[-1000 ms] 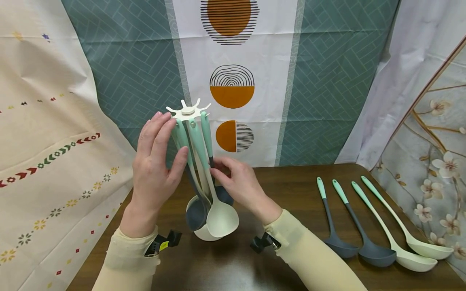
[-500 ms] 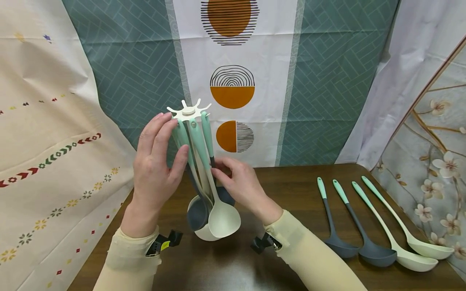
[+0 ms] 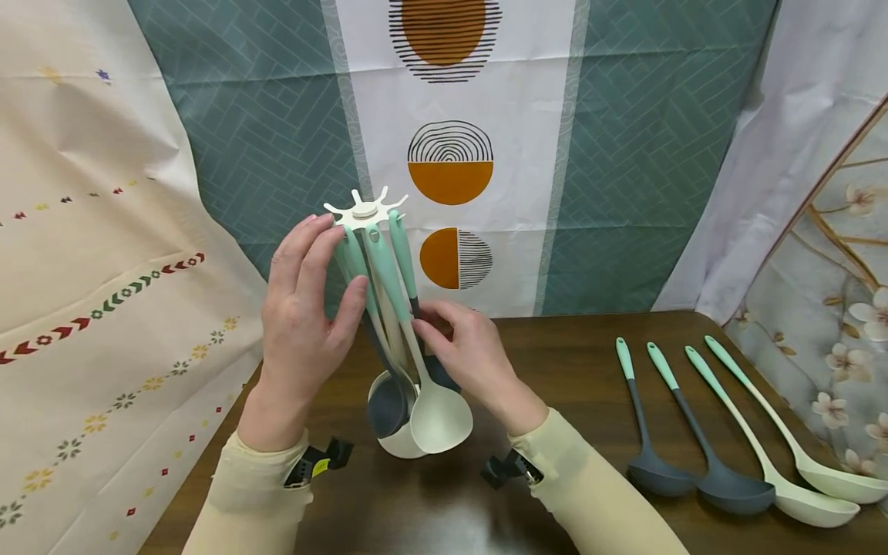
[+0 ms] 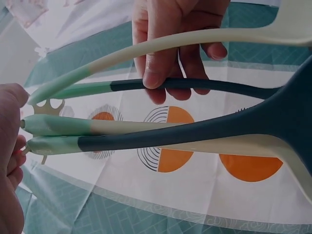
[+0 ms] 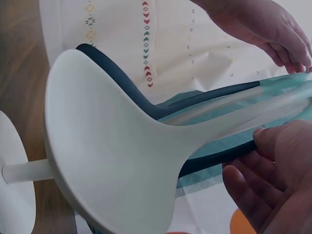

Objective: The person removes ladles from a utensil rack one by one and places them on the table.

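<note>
A white utensil stand (image 3: 364, 210) with hooked spokes on top and a round base stands on the table. Several mint-handled ladles hang from it. A cream ladle (image 3: 442, 420) faces front, with a dark grey ladle (image 3: 388, 408) to its left. My left hand (image 3: 298, 308) is raised at the left of the stand's top, its fingertips right at the hooks and handle ends. My right hand (image 3: 472, 351) pinches the shaft of another dark grey ladle (image 4: 214, 85) between thumb and fingers. In the head view, the front cream ladle partly hides that one.
On the brown table (image 3: 555, 370) to the right lie two dark grey ladles (image 3: 735, 492) and two cream ladles (image 3: 815, 505), side by side, handles pointing away. Patterned cloths (image 3: 666, 154) hang behind the table and at both sides.
The head view has shifted slightly, so everything appears a little further right. Both hands keep their places at the stand, and the right still pinches the dark grey ladle.
</note>
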Demonstrator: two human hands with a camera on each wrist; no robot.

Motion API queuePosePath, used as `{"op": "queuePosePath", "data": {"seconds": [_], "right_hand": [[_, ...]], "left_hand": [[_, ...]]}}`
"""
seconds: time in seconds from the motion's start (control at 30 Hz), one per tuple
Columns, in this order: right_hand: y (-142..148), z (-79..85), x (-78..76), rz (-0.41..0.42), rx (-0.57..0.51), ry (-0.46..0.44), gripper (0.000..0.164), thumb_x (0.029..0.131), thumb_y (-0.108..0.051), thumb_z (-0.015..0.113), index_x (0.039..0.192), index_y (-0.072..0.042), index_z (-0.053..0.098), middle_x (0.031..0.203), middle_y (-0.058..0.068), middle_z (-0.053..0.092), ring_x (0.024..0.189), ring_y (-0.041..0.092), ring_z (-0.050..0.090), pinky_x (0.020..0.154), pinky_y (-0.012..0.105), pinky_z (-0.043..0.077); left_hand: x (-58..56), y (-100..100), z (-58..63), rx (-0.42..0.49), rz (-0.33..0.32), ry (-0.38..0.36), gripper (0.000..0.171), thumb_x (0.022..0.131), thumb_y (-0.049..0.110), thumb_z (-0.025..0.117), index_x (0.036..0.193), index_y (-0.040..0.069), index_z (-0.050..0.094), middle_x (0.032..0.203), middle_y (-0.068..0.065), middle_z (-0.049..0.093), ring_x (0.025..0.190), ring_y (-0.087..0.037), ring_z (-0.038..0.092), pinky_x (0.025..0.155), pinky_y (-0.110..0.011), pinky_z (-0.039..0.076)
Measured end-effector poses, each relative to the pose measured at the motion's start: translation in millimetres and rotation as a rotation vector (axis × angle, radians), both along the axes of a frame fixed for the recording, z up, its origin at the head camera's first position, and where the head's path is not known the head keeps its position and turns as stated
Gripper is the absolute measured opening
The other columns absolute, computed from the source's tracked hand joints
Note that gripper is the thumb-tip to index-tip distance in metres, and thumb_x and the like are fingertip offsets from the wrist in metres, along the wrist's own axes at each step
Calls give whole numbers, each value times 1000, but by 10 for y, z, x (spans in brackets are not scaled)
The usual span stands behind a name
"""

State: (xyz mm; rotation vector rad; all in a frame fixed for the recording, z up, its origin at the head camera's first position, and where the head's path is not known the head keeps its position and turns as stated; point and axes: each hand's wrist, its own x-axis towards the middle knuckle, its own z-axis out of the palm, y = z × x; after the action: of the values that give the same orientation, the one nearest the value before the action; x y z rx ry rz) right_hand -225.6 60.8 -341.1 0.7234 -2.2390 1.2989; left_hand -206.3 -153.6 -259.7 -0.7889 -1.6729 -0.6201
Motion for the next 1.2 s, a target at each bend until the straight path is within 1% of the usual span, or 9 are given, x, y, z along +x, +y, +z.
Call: {"op": "queuePosePath", "data": {"seconds": [0.13, 0.27, 0.47, 0.6, 0.97, 1.07, 1.2], "right_hand": [[19, -15, 19, -26, -6, -2, 23, 105, -24, 79, 126, -17, 81, 110, -8, 78, 89, 9, 70, 80, 30, 63], [26, -27, 25, -20, -11, 20, 23, 104, -24, 79, 125, -15, 81, 111, -7, 78, 93, 9, 70, 80, 30, 63], [37, -32, 44, -11, -32, 49, 21, 104, -24, 80, 123, -15, 82, 109, -8, 77, 91, 7, 69, 79, 28, 63], [41, -45, 49, -13, -43, 47, 21, 103, -23, 81, 122, -16, 82, 108, -8, 77, 89, 7, 69, 78, 29, 64], [67, -80, 59, -45, -57, 33, 22, 103, -21, 81, 123, -14, 82, 108, -4, 78, 91, 10, 72, 81, 35, 66], [64, -77, 51, -46, -52, 37, 23, 102, -21, 82, 124, -13, 82, 109, -4, 78, 94, 11, 72, 82, 34, 66], [58, -67, 47, -43, -46, 47, 23, 102, -21, 82, 124, -14, 82, 110, -4, 78, 95, 11, 73, 82, 29, 64]], "left_hand": [[-9, 4, -1, -5, 1, -1, 48, 101, 17, 70, 144, -2, 63, 151, -22, 60, 145, -43, 53, 125, -52, 41], [-5, 0, -2, -3, 8, -2, 48, 101, 17, 70, 145, -1, 63, 152, -21, 60, 147, -43, 52, 126, -53, 40], [4, 4, 9, -2, 16, -9, 49, 101, 17, 70, 146, -1, 62, 153, -21, 59, 148, -42, 51, 127, -53, 39], [-3, 12, 7, -2, 21, -10, 49, 101, 17, 69, 145, -1, 62, 153, -21, 59, 148, -44, 51, 126, -53, 40], [-27, 32, -19, -6, 19, -12, 49, 101, 17, 69, 146, -1, 61, 153, -21, 59, 148, -42, 51, 126, -53, 40], [-25, 29, -23, -2, 21, -13, 49, 101, 17, 68, 146, -1, 61, 153, -21, 59, 149, -42, 50, 127, -53, 39], [-21, 25, -24, -2, 30, -17, 49, 101, 17, 68, 146, -1, 61, 153, -21, 59, 150, -42, 50, 127, -54, 39]]}}
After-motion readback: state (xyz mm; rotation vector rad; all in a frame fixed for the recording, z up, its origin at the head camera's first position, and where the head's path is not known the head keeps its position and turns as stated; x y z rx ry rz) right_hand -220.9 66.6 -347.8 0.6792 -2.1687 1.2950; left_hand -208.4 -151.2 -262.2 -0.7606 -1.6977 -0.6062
